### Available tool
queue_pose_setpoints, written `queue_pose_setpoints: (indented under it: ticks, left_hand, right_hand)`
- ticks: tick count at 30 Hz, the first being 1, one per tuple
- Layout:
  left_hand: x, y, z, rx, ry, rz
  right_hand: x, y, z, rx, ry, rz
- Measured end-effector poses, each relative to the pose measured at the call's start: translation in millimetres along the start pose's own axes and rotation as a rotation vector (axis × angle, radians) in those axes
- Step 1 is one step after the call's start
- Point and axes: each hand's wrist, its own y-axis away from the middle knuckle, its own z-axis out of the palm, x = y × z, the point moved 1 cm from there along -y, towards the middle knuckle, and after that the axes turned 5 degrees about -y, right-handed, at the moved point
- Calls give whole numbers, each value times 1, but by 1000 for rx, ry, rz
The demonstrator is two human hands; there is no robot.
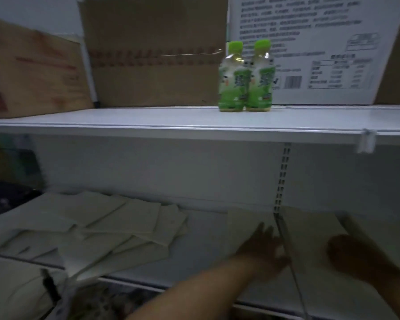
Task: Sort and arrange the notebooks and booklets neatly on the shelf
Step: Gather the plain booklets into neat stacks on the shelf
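The left hand [262, 249] lies flat on the lower shelf [208, 245], palm down, fingers spread wide and pointing toward 12 o'clock. It rests on a pale booklet [245, 224] and grips nothing. Its forearm runs off toward 7 o'clock. The fingertips on its right side touch or nearly touch the thin divider [289, 255] that crosses the shelf from back to front.

The right hand [356, 257] sits across that divider, at 3 o'clock from the left hand. It is dark and blurred; it rests on a second pale booklet [310, 229], but whether its fingers are spread or curled cannot be told.

At 9 o'clock from the hands, well apart from them, a loose pile of notebooks [106, 227] lies scattered across the left half of the same shelf. They overlap at mixed angles, and some jut past the front edge. A bare strip of shelf lies between the pile and the left hand.

At 12 o'clock, the slotted upright [282, 176] rises along the back panel to the upper shelf [148, 122]. On that shelf two green bottles [246, 77] stand upright, touching side by side. Behind them to the left is a brown carton [153, 54], with another carton [30, 70] at the far left. A white printed box [321, 47] leans behind the bottles on the right. A clear clip [366, 142] hangs on the upper shelf's front edge at 1 o'clock.
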Motion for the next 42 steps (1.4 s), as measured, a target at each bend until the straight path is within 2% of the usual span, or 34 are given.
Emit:
queue_pose_setpoints:
  ticks: [2,4,5,9,12,15,19,23,29,33,38,40,42]
  left_hand:
    - [-55,29,-32,51,-141,-62]
    - [-121,59,-68,116,-314,-174]
    - [-155,75,-83,139,-393,-244]
    - [-277,161,-121,193,-450,-570]
    - [-331,226,-125,166,-370,-704]
    - [-355,275,-128,133,-302,-712]
    - [-378,316,-137,157,-259,-705]
    - [-396,323,-141,180,-278,-680]
    - [-427,306,-141,87,-327,-633]
    - [-460,295,-154,83,-157,-671]
    - [-490,274,-181,249,154,-772]
    - [-494,266,-183,377,461,-772]
    - [-491,260,-181,411,905,-745]
  right_hand:
    - [-34,-3,-19,15,34,18]
    - [-107,3,-46,109,16,-93]
    - [-150,8,-60,207,-4,-205]
    - [-319,26,-86,35,-128,-436]
    - [-417,44,-86,30,-199,-644]
    - [-479,52,-73,-13,-116,-746]
    - [-529,49,-69,-77,-130,-740]
    - [-561,27,-74,-35,-130,-740]
    - [-611,-18,-80,-10,-182,-702]
    - [-627,-39,-78,60,-76,-752]
    - [-633,-58,-84,137,-110,-835]
    - [-635,-67,-86,103,-151,-820]
    - [-635,-69,-92,164,-215,-770]
